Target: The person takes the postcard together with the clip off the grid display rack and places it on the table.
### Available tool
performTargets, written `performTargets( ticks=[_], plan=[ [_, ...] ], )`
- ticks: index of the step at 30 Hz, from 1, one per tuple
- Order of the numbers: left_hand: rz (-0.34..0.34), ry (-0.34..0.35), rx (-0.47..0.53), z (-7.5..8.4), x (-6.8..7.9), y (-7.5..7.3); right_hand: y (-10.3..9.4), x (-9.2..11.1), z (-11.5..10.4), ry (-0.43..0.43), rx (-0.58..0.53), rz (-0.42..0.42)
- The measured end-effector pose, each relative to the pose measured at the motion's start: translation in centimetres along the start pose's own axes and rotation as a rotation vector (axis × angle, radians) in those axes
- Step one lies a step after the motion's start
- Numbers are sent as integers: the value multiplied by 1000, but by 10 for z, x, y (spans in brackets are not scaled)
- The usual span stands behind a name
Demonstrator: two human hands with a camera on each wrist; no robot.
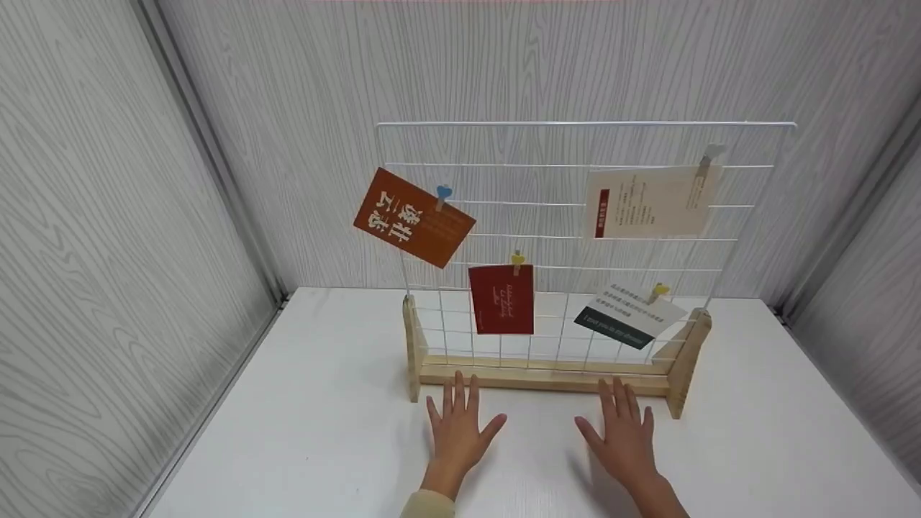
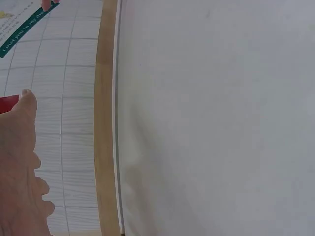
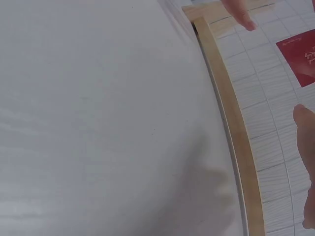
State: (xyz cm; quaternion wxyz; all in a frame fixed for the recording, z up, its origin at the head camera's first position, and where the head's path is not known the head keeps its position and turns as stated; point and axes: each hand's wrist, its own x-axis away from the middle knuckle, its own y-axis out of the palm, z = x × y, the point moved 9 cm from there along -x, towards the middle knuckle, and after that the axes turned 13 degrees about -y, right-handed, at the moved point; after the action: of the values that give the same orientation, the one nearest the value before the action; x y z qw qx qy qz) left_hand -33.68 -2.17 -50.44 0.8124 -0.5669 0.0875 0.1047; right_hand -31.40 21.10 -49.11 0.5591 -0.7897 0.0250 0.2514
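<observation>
Empty and spread wide, my left hand (image 1: 458, 435) and right hand (image 1: 624, 442) have hold of nothing, their fingers straight toward twelve o'clock and thumbs angled toward each other, over the white table (image 1: 324, 432). Just ahead at twelve stands the wire rack (image 1: 586, 124) on its wooden base (image 1: 540, 380), my fingertips close by that base, though I cannot tell whether they touch it. Around the rack's middle, an orange card (image 1: 414, 217) hangs tilted at nine, a cream card (image 1: 647, 205) at two, a white-and-green card (image 1: 629, 316) tilted at five and a red card (image 1: 501, 309) at eight, each on a small clip (image 1: 517, 260).
</observation>
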Motion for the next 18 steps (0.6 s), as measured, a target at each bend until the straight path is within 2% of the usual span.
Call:
performTargets(
  ticks=[5, 13, 18],
  plan=[
    [16, -7, 25, -2, -3, -5, -10, -3, -2, -6, -6, 50],
    [-32, -50, 170, -9, -7, -6, -22, -5, -7, -70, 18, 157],
    [-43, -70, 249, -12, -11, -12, -34, -9, -10, -134, 24, 249]
  ],
)
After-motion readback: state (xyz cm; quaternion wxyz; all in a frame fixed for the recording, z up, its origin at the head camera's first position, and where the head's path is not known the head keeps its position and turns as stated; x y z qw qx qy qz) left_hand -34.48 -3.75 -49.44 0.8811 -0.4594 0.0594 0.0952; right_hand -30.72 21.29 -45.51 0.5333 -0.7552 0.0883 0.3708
